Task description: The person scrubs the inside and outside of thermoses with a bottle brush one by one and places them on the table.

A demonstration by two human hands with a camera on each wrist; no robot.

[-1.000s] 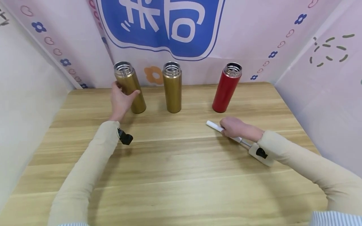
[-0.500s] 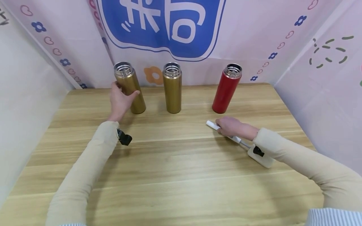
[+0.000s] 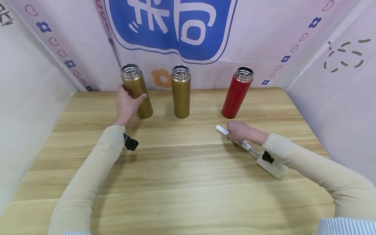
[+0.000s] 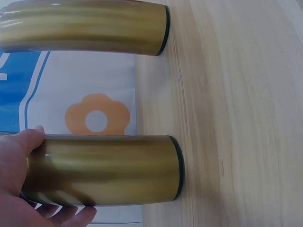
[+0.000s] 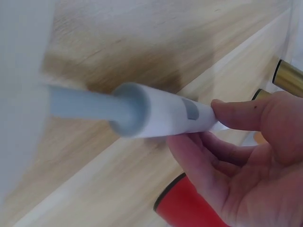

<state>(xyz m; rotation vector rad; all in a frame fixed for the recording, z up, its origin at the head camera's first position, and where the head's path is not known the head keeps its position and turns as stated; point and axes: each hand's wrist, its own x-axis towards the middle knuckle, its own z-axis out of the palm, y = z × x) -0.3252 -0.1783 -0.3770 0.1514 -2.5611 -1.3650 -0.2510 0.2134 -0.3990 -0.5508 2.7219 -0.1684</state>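
Note:
My left hand (image 3: 126, 106) grips the leftmost gold thermos bottle (image 3: 143, 106), thumb across its front and fingers behind. This bottle (image 4: 109, 170) stands upright and lidless on the wooden table, its steel mouth showing. My right hand (image 3: 239, 131) holds a sponge bottle brush (image 3: 222, 130) by its white handle, low over the table. In the right wrist view, thumb and fingers pinch the handle (image 5: 165, 113); a grey rod runs from it to the blurred pale head. The cream sponge head (image 3: 268, 167) lies beneath my right wrist, partly covered by the wrist camera.
A second gold bottle (image 3: 181, 101) stands uncapped to the right of the held one. Farther right, just beyond my right hand, is an open red bottle (image 3: 235, 98). A printed cloth backdrop (image 3: 199, 76) hangs behind the wooden table (image 3: 176, 182), with pale walls on both sides.
My right hand has shifted slightly left along the brush handle, and the sponge head has swung a little toward me. The left hand keeps its hold on the gold bottle.

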